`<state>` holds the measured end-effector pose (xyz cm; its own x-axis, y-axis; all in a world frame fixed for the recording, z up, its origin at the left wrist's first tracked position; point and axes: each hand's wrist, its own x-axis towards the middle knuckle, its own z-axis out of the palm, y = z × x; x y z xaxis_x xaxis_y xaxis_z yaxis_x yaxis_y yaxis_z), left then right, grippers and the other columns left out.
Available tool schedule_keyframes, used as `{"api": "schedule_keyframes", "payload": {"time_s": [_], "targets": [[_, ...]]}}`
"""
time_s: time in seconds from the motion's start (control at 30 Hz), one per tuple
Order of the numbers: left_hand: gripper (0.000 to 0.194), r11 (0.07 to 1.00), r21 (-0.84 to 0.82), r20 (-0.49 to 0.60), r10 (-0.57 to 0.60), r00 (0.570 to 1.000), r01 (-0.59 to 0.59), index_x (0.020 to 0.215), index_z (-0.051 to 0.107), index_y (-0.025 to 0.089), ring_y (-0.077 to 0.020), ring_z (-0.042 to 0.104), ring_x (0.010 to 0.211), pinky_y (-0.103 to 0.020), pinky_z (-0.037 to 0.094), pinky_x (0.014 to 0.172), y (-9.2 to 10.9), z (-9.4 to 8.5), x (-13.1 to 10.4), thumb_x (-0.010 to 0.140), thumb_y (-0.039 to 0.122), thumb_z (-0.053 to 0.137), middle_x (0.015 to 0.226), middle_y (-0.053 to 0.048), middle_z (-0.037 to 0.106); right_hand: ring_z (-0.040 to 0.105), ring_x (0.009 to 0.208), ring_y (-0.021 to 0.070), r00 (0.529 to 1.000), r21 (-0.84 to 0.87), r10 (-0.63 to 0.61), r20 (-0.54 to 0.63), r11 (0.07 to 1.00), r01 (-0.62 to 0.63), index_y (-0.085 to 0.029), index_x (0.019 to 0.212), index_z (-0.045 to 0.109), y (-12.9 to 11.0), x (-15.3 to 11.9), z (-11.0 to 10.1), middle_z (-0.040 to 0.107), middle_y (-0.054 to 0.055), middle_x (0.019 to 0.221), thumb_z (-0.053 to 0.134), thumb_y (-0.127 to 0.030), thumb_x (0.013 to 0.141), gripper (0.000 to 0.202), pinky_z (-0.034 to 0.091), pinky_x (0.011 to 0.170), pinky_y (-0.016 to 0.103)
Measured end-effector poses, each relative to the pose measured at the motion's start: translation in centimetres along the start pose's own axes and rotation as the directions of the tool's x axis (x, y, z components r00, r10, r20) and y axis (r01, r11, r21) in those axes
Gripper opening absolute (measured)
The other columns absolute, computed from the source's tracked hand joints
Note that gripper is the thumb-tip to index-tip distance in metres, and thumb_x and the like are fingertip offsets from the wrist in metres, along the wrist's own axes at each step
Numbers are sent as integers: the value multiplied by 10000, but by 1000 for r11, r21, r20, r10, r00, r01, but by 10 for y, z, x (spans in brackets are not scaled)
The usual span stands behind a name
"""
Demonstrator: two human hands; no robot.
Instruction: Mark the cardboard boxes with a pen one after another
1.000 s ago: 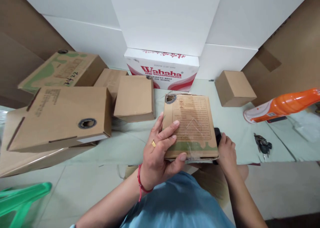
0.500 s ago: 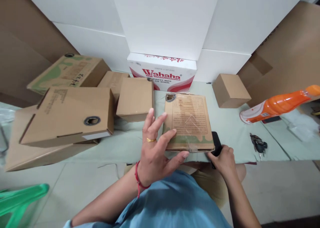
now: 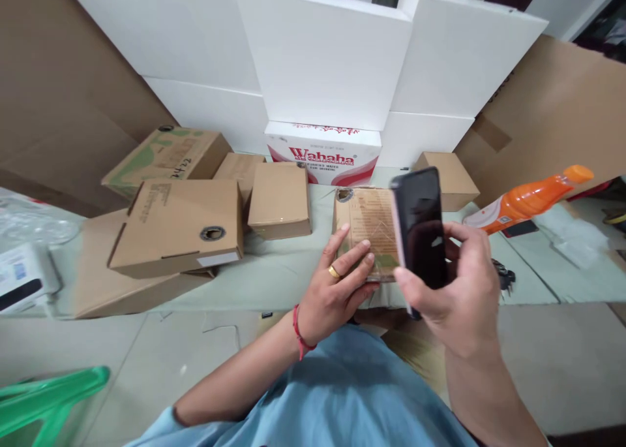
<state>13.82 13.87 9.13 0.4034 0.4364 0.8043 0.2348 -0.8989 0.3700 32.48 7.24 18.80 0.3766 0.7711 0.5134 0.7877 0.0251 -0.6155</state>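
Observation:
A black phone (image 3: 421,228) stands nearly upright in my right hand (image 3: 457,290), whose fingers and thumb grip its lower edges. It is raised in front of the right side of a printed brown box (image 3: 374,215) and hides that part. My left hand (image 3: 337,284), with a gold ring and a red cord at the wrist, rests on the near left part of this box. Its fingers are stretched out and slightly apart. The box lies flat near the table's front edge, with a torn round hole at its far left corner.
Several cardboard boxes (image 3: 180,222) are stacked at the left. A Wahaha carton (image 3: 325,156) stands behind, against white panels. At the right are a small box (image 3: 452,179), an orange bottle (image 3: 531,199) and keys (image 3: 505,276). A green plastic stool (image 3: 53,391) is at lower left.
My right hand has lifted the phone from beside the box's near right corner to above and in front of it. My left hand now lies flatter on the box. The head view has shifted.

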Motion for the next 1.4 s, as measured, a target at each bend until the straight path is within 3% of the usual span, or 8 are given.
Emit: {"api": "schedule_keyframes", "payload": {"time_s": [0.17,0.3,0.47,0.87,0.97,1.1,1.23,1.4], "targets": [[217,999,31,-46,32,998,-30,1245,730,211,-394,448,1617,-701,423,1304,15,5,-24,1036,204,672,1216,-122,793,628,1095,307,983,-13,-165,-77,986,164,-240,1298,528,-42,-20,30,559,100,1175,772,-555,847,602,631,911,523],[234,993,82,-61,94,994,-89,1251,733,230,-375,522,1568,-683,393,1334,22,7,-46,1032,225,650,1232,-100,796,612,1135,319,982,-26,-170,-82,985,168,-225,1349,505,-43,-44,31,547,123,1209,762,-577,890,633,639,892,512],[176,988,95,-73,129,989,-122,1163,756,240,-404,456,1609,-729,435,1297,28,8,-58,1010,226,669,1254,-96,793,619,1148,322,978,-45,-173,-117,985,168,-215,1352,495,-45,-65,22,545,135,1223,742,-616,910,645,647,886,509],[282,982,145,-94,137,986,-122,1286,744,269,-388,458,1613,-726,460,1264,38,10,-69,1006,241,719,1261,-92,800,640,1104,310,981,31,-136,-141,989,141,-217,1319,500,-44,-80,15,562,126,1217,750,-606,886,633,639,884,504],[360,985,148,-18,90,996,-87,1363,711,243,-408,432,1626,-695,508,1231,36,-5,-57,1007,258,756,1347,-133,775,628,1105,304,975,1,-61,-212,998,62,-226,1276,527,-19,-72,0,571,108,1197,783,-644,842,655,604,962,514],[465,988,151,-28,-21,999,25,1447,655,235,-392,471,1603,-655,547,1201,22,-25,-38,998,229,776,1464,-155,721,610,1162,358,952,-178,177,-251,958,-225,-181,1280,541,50,-58,-11,565,170,1254,820,-629,774,731,563,1005,528],[408,989,123,-30,-76,997,79,1414,670,241,-354,539,1552,-616,556,1199,4,-32,-24,1020,136,697,1479,-142,705,646,1131,392,862,-447,506,-17,768,-459,-87,1322,561,114,-61,4,569,248,1295,837,-532,791,746,551,1000,508],[545,994,81,-38,-77,996,80,1510,596,287,-345,557,1539,-598,547,1209,-8,-26,-31,1000,137,716,1554,-151,640,687,1108,387,758,-637,624,189,665,-389,-68,1326,573,149,-80,39,586,229,1258,737,-579,897,687,564,941,464]]}}
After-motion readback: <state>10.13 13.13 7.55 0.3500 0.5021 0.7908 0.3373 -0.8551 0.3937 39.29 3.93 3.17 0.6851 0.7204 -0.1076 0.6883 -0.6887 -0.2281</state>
